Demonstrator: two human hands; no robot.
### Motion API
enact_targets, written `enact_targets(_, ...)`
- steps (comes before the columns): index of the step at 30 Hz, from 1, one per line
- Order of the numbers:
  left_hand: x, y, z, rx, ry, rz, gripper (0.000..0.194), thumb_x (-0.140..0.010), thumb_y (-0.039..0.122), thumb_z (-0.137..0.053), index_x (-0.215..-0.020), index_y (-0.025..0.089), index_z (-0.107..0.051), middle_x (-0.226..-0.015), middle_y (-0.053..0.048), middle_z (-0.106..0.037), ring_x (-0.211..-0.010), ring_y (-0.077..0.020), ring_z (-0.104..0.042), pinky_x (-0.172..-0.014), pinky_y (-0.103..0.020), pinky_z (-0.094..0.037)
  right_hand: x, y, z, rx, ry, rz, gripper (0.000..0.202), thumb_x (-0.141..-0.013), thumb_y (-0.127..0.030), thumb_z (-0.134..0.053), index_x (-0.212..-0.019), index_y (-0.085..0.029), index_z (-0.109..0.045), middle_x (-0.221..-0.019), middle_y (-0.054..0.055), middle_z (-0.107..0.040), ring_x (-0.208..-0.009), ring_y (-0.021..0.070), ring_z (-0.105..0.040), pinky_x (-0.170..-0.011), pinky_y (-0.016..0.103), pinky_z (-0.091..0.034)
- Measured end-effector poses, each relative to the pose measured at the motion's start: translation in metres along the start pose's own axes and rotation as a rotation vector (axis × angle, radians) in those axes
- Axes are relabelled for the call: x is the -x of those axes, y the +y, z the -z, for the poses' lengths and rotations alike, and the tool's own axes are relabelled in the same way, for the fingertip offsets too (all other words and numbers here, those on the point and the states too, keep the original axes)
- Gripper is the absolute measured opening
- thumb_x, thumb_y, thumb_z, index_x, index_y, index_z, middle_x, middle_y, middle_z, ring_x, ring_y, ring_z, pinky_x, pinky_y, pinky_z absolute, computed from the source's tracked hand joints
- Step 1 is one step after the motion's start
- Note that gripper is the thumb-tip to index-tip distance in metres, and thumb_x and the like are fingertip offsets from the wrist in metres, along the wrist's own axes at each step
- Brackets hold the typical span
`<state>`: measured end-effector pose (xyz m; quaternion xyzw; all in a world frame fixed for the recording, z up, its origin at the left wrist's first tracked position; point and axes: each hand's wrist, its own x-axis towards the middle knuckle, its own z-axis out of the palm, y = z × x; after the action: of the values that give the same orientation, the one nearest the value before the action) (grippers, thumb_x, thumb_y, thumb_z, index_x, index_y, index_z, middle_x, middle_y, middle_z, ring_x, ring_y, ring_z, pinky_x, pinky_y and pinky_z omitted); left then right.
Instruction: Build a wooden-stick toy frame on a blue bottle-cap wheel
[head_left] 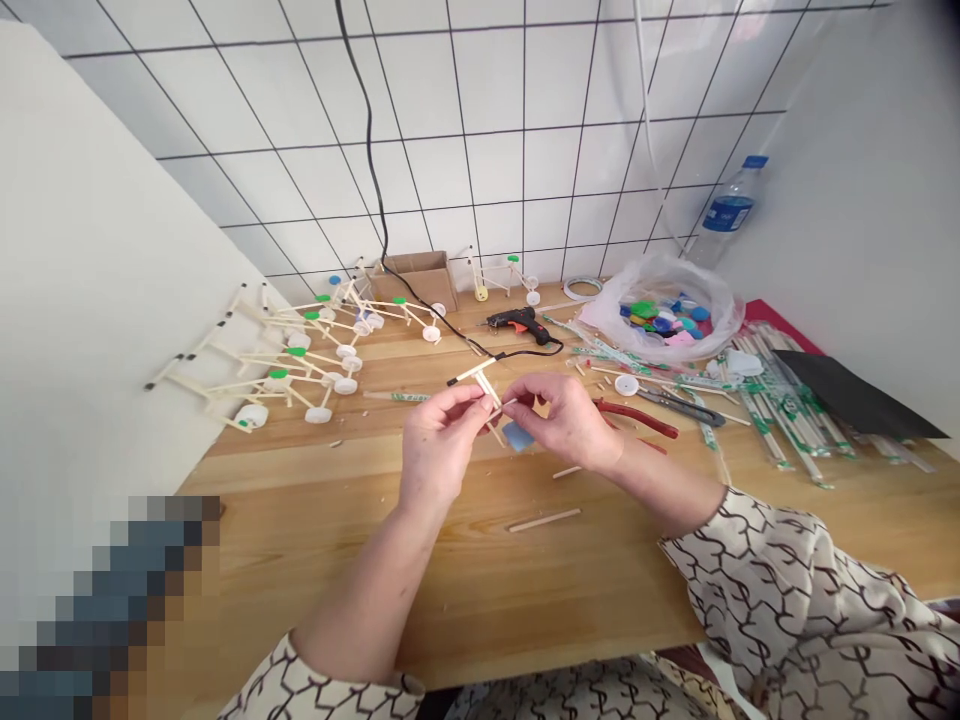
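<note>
Between the fingertips of my left hand [435,445] is a small T-shaped wooden stick frame [475,371], its crossbar tipped in black at both ends. My right hand [566,420] pinches a short thin stick [509,404] against the lower end of that frame. Both hands are closed and almost touching, just above the table; the fingers partly hide the joint. A flat light-blue piece [517,436] lies below them. Loose wooden sticks [545,520] rest nearer to me. Beyond my hands lies a black hot glue gun [523,322] with an orange trigger.
Several finished stick models with white wheels [319,414] stand at left, near a cardboard box [420,280]. Rightward are red-handled pliers [641,416], a utility knife [682,404], a plastic bag [600,312] of bottle caps, wrapped sticks [787,405] and a water bottle [727,212]. A black cord [367,120] hangs down the tiled wall.
</note>
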<state>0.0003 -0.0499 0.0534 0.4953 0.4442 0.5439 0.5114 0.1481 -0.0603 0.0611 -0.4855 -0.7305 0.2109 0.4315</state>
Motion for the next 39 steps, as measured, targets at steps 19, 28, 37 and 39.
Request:
enact_targets(19, 0.010, 0.022, -0.005, 0.132, -0.082, 0.249, 0.020, -0.052, 0.027, -0.076, -0.066, 0.013, -0.070, -0.057, -0.001, -0.066, -0.054, -0.0116, -0.058, -0.053, -0.023, -0.047, -0.003, -0.030, 0.023, -0.002, -0.201, -0.283, 0.010, -0.071, -0.018, -0.056, -0.066, -0.013, -0.063, -0.056, 0.000, -0.060, -0.050, 0.0083, -0.048, -0.045, 0.020, -0.034)
enact_targets(28, 0.009, 0.012, -0.005, 0.104, -0.069, 0.207, 0.015, -0.058, 0.024, -0.073, -0.069, 0.014, -0.070, -0.058, 0.000, -0.067, -0.054, -0.0107, -0.059, -0.053, -0.021, -0.046, -0.002, -0.023, 0.016, -0.026, -0.208, -0.366, 0.011, -0.072, -0.022, -0.057, -0.068, -0.013, -0.063, -0.056, -0.001, -0.057, -0.049, 0.0079, -0.045, -0.046, 0.020, -0.033)
enact_targets(37, 0.005, 0.007, -0.004, 0.064, -0.079, 0.210, 0.015, -0.061, 0.024, -0.070, -0.071, 0.014, -0.069, -0.058, 0.001, -0.066, -0.052, -0.0094, -0.057, -0.053, -0.020, -0.046, 0.000, -0.011, 0.011, -0.054, -0.202, -0.353, 0.014, -0.073, -0.025, -0.057, -0.071, -0.013, -0.064, -0.055, -0.001, -0.057, -0.049, 0.0077, -0.044, -0.046, 0.020, -0.033)
enact_targets(39, 0.005, 0.007, -0.003, 0.067, -0.089, 0.206, 0.015, -0.060, 0.024, -0.070, -0.071, 0.014, -0.069, -0.058, 0.001, -0.066, -0.053, -0.0099, -0.058, -0.054, -0.020, -0.046, 0.000, -0.012, 0.011, -0.053, -0.191, -0.349, 0.014, -0.073, -0.024, -0.057, -0.070, -0.013, -0.064, -0.055, -0.001, -0.057, -0.048, 0.0076, -0.044, -0.046, 0.020, -0.032)
